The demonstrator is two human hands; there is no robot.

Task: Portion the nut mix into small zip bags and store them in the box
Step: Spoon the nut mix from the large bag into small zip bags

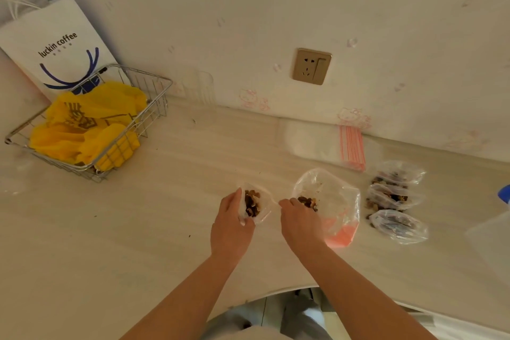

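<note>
Hands work side by side near the front edge of the pale tabletop (165, 229), two of them, both bare. The left hand (230, 225) grips one small zip bag (255, 203), fingers curled round its left side, and that bag stands open at the top with a clump of brown nut mix showing inside. The right hand (299, 219) reaches into the mouth of one large clear bag (335, 201), fingers bent down over the nut mix (307, 201) that lies there (whether it pinches any of it I cannot tell, as the fingertips are hidden). Something orange-pink shows through the lower part of that large bag. To the right, three filled small bags (396, 201) lie in a column, each with nuts inside, the upper two overlapping and the lowest just beside them. Behind the large bag, against the wall, lies one flat stack of empty zip bags (325, 146) with red seal strips at its right end. At the far right edge one translucent box (491, 240) is partly in view, with one blue object (505, 193) above it, cut off by the frame. Far left, well apart from the work, sits one wire basket (154, 96) holding yellow plastic bags (91, 124), and one white paper coffee bag (55, 44) leans on the wall behind it. One wall socket (311, 66) is set above the tabletop.
</note>
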